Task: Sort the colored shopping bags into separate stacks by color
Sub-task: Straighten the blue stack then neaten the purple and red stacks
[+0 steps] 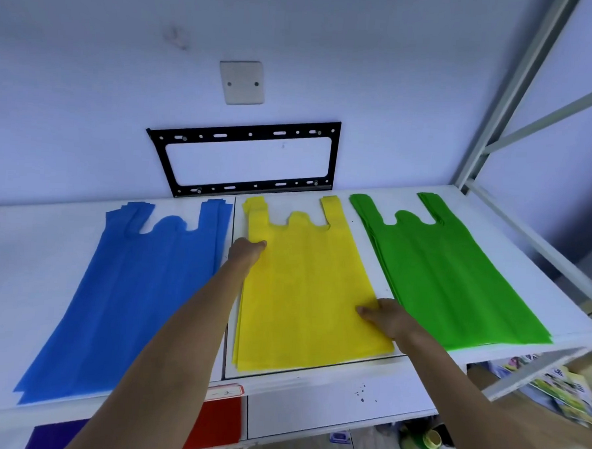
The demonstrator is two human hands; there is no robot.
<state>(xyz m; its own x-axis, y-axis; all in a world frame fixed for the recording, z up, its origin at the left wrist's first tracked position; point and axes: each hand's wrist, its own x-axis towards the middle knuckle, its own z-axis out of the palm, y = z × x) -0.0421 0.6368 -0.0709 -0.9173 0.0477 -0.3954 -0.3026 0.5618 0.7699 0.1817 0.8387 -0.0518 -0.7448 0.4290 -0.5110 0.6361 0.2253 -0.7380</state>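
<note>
A thin, limp yellow bag stack [305, 286] is being pressed by flat left hand [247, 252] at ten o'clock and right hand [385, 318] at four, edges likely best pinched.

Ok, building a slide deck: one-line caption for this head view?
Both hands rest on the yellow stack, between blue and green stacks.

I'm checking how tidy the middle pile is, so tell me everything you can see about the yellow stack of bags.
The yellow stack lies flat on the white table, between the blue stack and the green stack, handles pointing toward the wall. It looks like thin matte fabric, vest-style with two handle loops. Several layered edges show along its left and near sides. The left hand touches its upper left edge; the right hand rests on its lower right edge.
</note>
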